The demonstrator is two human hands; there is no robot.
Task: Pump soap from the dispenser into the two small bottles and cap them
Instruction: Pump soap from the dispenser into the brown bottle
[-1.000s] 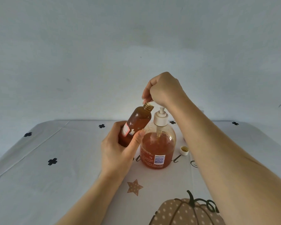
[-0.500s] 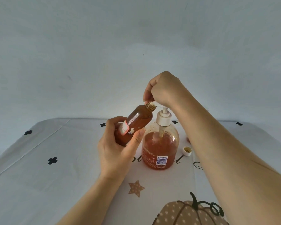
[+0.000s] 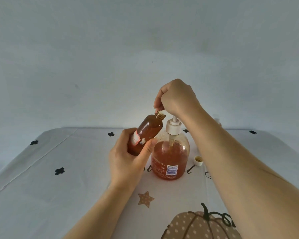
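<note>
Bottle (image 3: 146,133), amber, tilted toward one o'clock, gripped by left hand (image 3: 128,159), its mouth under the pump nozzle. Right hand (image 3: 177,96) clenched over dispenser (image 3: 171,156) pump head. Cap (image 3: 198,160) lies on tablecloth (image 3: 59,195) at three o'clock of dispenser; right forearm screens the cloth behind.

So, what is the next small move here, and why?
Probably press the pump head down with the right hand. The left hand holds the small bottle tilted, open mouth close under that hand, beside the dispenser; its cap lies on the table.
</note>
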